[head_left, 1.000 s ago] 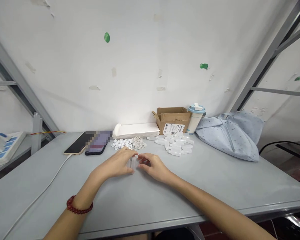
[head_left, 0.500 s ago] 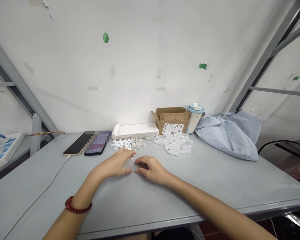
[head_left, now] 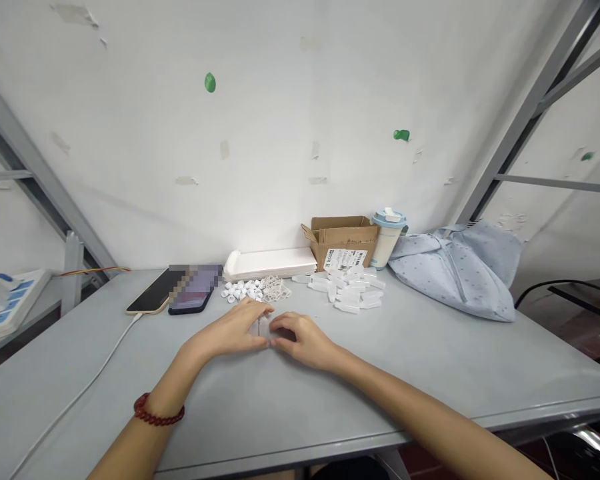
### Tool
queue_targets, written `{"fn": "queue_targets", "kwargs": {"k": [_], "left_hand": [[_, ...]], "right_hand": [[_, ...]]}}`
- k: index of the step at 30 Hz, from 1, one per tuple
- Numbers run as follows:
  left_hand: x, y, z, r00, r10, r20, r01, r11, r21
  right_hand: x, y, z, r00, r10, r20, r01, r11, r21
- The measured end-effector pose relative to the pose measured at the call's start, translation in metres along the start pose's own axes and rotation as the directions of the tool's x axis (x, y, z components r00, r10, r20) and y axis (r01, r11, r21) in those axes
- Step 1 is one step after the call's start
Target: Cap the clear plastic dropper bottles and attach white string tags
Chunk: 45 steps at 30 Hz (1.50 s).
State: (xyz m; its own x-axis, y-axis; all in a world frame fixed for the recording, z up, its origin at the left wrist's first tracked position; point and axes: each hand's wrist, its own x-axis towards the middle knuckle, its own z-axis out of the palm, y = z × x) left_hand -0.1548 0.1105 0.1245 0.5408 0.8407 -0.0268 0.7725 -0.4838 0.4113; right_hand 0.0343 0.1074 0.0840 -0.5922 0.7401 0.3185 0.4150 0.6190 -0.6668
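Observation:
Small translucent plastic bottles (head_left: 263,327) are gathered between my two hands over the middle of the table; their number is hard to make out. My left hand (head_left: 235,327) wraps round them from the left, thumb at the near side and fingers at the far side. From the right, my right hand (head_left: 303,340) presses its curled fingertips against them, its thumb close to the left thumb. More translucent bottles (head_left: 347,293) lie in a loose pile behind and to the right. Small white caps (head_left: 240,291) and a heap of pale rubber bands (head_left: 276,289) lie just beyond my left hand.
Behind are a stack of white trays or boxes (head_left: 273,261), an open cardboard box (head_left: 345,243) and a lidded cup (head_left: 386,240). A pale blue cloth bag (head_left: 455,273) lies at right. Two phones (head_left: 153,292) sit at left, one on a white cable (head_left: 93,373).
My hands have closed in slightly round the bottles, the left thumb shifting right towards the right thumb. The view has tilted a little; everything else stays in place.

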Motion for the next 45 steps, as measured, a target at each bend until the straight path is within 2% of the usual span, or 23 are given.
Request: {"fn": "queue_targets", "kwargs": {"k": [3, 7, 12, 18, 23, 26, 29, 33, 37, 40, 45], "left_hand": [[0.002, -0.001, 0.002, 0.999, 0.010, -0.050, -0.011, 1.000, -0.015], [0.006, 0.000, 0.007, 0.994, 0.019, -0.112, -0.023, 0.999, -0.030], [0.009, 0.003, 0.010, 0.994, 0.071, -0.080, -0.073, 0.997, -0.018], [0.007, 0.003, 0.007, 0.996, 0.084, -0.042, -0.084, 0.997, 0.003], [0.007, 0.002, 0.008, 0.996, 0.077, -0.039, -0.077, 0.997, 0.010], [0.009, 0.000, 0.011, 0.993, 0.063, -0.099, -0.063, 0.998, 0.008], [0.012, 0.000, 0.015, 0.979, 0.032, -0.203, -0.032, 0.999, 0.002], [0.019, 0.006, 0.022, 0.937, 0.007, -0.350, -0.024, 0.999, -0.044], [0.025, 0.014, 0.028, 0.889, 0.048, -0.456, -0.101, 0.991, -0.092], [0.027, 0.019, 0.030, 0.868, 0.026, -0.496, -0.115, 0.982, -0.150], [0.027, 0.023, 0.029, 0.869, -0.039, -0.493, -0.089, 0.968, -0.234]], "right_hand": [[0.003, 0.010, -0.004, 0.997, 0.012, -0.076, -0.016, 0.998, -0.053], [0.008, 0.035, -0.011, 0.982, -0.018, -0.186, -0.024, 0.975, -0.221], [0.011, 0.051, -0.016, 0.991, -0.004, -0.130, -0.041, 0.939, -0.341], [0.011, 0.048, -0.015, 0.998, 0.024, -0.053, -0.042, 0.928, -0.370], [0.011, 0.048, -0.015, 0.998, 0.015, -0.058, -0.035, 0.926, -0.376], [0.011, 0.048, -0.015, 0.997, -0.007, -0.078, -0.022, 0.930, -0.367], [0.010, 0.045, -0.015, 0.993, -0.025, -0.114, -0.014, 0.943, -0.332], [0.009, 0.034, -0.014, 0.982, -0.042, -0.183, 0.006, 0.981, -0.194], [0.006, 0.020, -0.013, 0.976, -0.017, -0.217, 0.008, 0.999, -0.040], [0.004, 0.013, -0.013, 0.978, 0.017, -0.207, -0.009, 0.999, 0.040], [0.003, 0.012, -0.014, 0.980, 0.037, -0.196, -0.022, 0.997, 0.077]]}}
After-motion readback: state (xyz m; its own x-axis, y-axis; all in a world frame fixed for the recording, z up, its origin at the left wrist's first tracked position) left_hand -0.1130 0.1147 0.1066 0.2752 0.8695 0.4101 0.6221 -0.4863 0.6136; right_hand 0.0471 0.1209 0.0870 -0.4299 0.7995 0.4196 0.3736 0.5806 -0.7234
